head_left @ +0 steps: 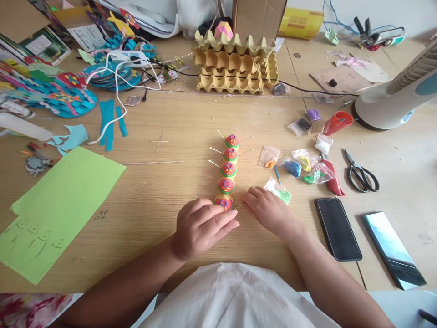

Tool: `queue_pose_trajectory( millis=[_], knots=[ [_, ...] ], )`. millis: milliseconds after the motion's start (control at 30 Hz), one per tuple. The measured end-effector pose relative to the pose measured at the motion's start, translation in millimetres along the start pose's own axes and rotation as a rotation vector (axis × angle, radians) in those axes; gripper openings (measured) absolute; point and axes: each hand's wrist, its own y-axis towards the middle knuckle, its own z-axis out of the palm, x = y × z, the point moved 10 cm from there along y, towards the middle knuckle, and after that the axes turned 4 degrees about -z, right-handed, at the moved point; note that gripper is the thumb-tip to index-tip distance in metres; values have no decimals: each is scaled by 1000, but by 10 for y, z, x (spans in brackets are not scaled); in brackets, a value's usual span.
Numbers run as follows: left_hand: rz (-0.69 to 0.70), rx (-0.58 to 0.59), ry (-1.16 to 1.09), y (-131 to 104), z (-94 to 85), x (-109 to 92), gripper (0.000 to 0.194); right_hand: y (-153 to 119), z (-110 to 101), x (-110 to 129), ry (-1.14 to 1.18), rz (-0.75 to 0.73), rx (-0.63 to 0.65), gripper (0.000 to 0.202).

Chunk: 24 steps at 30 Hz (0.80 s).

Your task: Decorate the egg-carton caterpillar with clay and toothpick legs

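Note:
A row of egg-carton cups (226, 169) runs away from me in the middle of the table. Each dome has a red clay top with a small face and a green rim. Thin sticks with pale tips (214, 149) stand out from the sides of the farther domes. My left hand (205, 223) holds the near end of the row, its fingers stretched across the front and partly hiding the nearest dome. To the right of that dome, my right hand (262, 205) pinches a thin stick (239, 206), which points toward it.
Bags of coloured clay (292, 167), scissors (362, 172) and two phones (338, 229) lie at the right. Green paper (68, 205) lies left, with thin wooden sticks (152, 162) beside it. Behind are egg cartons (232, 82), a white cable (118, 91) and a lamp-like white base (378, 107).

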Motion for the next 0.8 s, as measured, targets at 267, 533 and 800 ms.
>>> queue_pose_trajectory(
  millis=[267, 533, 800],
  knots=[
    [-87, -24, -106, 63, -42, 137, 19, -101, 19, 20, -31, -19, -5, 17],
    [-27, 96, -24, 35, 102, -12, 24, -210, -294, 202, 151, -108, -166, 20],
    [-20, 169, 0, -8, 226, -25, 9, -206, -362, 242, 219, -34, -212, 18]
  ],
)
